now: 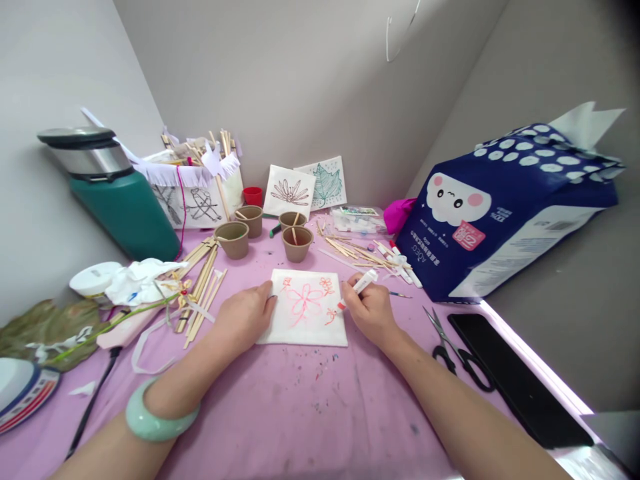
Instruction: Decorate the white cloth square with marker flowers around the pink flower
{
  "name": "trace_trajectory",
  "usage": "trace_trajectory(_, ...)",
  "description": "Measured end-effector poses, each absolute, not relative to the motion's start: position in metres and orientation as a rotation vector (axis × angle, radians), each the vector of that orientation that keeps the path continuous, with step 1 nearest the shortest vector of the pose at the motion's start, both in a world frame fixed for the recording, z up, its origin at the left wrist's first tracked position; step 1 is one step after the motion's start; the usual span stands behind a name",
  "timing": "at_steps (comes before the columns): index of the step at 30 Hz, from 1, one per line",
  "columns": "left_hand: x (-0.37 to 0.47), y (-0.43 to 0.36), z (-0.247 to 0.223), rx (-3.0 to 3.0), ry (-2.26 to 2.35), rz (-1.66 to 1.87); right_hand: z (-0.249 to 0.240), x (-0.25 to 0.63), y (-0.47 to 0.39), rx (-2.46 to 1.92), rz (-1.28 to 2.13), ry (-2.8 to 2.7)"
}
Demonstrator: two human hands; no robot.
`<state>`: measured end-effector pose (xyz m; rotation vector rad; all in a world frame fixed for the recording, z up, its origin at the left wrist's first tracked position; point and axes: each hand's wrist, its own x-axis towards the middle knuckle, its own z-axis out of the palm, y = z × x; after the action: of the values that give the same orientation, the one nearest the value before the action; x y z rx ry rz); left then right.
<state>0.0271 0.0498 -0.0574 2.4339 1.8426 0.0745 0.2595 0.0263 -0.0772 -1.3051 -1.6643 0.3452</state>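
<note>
A white square sheet [280, 327] lies on the purple tablecloth in front of me, bearing a large pink flower and smaller orange-red flowers near its corners. My left hand [246, 315] pinches its left edge, fingers closed and a pale green bangle [161, 417] on the wrist. In my right hand [369, 308] is a white marker [365, 281], held like a pen and slanting up to the right. Its red end points down at the sheet's right side, close to a small orange flower; whether it touches the surface I cannot tell.
Brown pots [297, 245] stand behind the sheet, before two drawn panels [287, 188]. Wooden sticks [203, 293] lie left. On the right are more markers [400, 263], scissors [450, 347], a black phone [515, 373] and a big blue tissue pack [450, 260]. A green bottle [120, 207] stands left.
</note>
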Motion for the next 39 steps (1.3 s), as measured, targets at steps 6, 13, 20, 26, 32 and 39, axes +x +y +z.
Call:
trace_trajectory(6,0.0267,0.0507,-0.0572,2.418,1.851,0.073,-0.0791,0.2585,0.0257,-1.265,0.436,-1.629)
trace_trajectory(13,0.0249,0.0502,-0.0603,2.445,1.839,0.1,-0.0786,0.2518,0.0208,-1.155,0.516,-1.787)
trace_trajectory(20,0.0251,0.0505,-0.0606,2.444,1.842,0.099,-0.0757,0.258,0.0225,-1.2,0.45,-1.783)
trace_trajectory(26,0.0252,0.0502,-0.059,2.443,1.832,0.085,-0.0747,0.2578,0.0214,-1.22,0.422,-1.824)
trace_trajectory(32,0.0255,0.05,-0.0591,2.446,1.83,0.079,-0.0779,0.2564,0.0217,-1.251,0.398,-1.86)
trace_trajectory(39,0.0257,0.0501,-0.0584,2.444,1.821,0.076,-0.0795,0.2551,0.0221,-1.27,0.39,-1.861)
